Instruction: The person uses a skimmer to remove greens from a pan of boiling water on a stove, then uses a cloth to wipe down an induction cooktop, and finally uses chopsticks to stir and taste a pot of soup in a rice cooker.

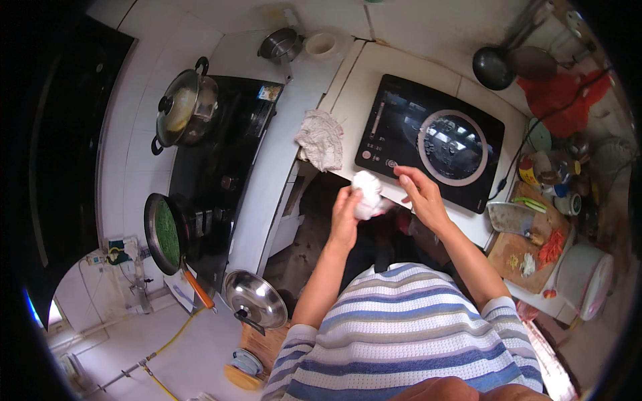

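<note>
My left hand [346, 213] grips a crumpled white cloth [366, 193] just off the counter's front edge. To its right my right hand [420, 193] has its fingers loosely bent and apart, holding nothing, over the near edge of a black induction cooktop [401, 125]. Wet drops show inside the pale ring on the cooktop's glass. A second, wrinkled cloth [321, 139] hangs over the counter's edge left of the cooktop.
Left, a gas stove carries a lidded pot [186, 108] and a frying pan [165, 233] with green food; a metal lid [256, 299] is nearby. Right, a cleaver [511, 219] and cut vegetables lie on a wooden cutting board [501, 258]. A black cord [526, 135] runs beside the cooktop.
</note>
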A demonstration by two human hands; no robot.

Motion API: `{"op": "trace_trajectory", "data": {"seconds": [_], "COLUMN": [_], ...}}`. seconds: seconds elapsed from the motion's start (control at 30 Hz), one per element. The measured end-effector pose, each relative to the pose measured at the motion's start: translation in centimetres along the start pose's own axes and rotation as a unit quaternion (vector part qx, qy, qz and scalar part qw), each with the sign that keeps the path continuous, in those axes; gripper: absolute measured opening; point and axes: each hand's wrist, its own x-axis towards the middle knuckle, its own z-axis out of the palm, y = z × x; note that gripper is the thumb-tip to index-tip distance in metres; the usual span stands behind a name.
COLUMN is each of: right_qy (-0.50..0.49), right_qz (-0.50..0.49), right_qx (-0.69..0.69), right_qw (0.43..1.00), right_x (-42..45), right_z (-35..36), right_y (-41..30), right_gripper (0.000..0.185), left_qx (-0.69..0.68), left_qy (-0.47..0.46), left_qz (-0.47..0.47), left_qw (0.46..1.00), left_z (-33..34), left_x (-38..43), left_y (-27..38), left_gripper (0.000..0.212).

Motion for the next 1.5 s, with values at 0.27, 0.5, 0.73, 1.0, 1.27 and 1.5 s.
{"op": "trace_trajectory", "data": {"seconds": [0.27,0.5,0.73,1.0,1.27,1.5], "right_qy": [-0.050,-0.027,0.002,0.270,0.273,0.202], "right_qz": [-0.276,-0.321,-0.372,-0.288,-0.053,-0.059], "right_qx": [-0.367,-0.580,-0.439,-0.439,-0.572,-0.594], "right_qw": [0.887,0.749,0.818,0.807,0.772,0.776], "right_x": [13.7,21.8,16.8,1.1,-4.5,1.6], "right_z": [9.5,15.3,13.6,-2.4,-11.2,-12.0], "right_y": [3.9,11.5,10.0,2.7,11.9,12.5], "right_gripper": [0.032,0.040,0.015,0.027,0.043,0.056], "left_qx": [0.139,0.699,0.733,0.595,0.704,0.767], "left_qy": [0.198,0.087,0.074,-0.139,-0.280,-0.258], "left_qz": [-0.014,0.118,0.201,0.381,0.385,0.342], "left_qw": [0.970,0.700,0.645,0.694,0.527,0.478], "left_z": [-10.1,-12.2,-10.8,5.1,14.2,14.3], "left_x": [4.8,13.0,12.1,5.3,7.1,11.0], "left_y": [1.3,2.6,1.0,-2.2,-13.5,-13.0], "left_gripper": [0.031,0.072,0.029,0.036,0.050,0.068]}}
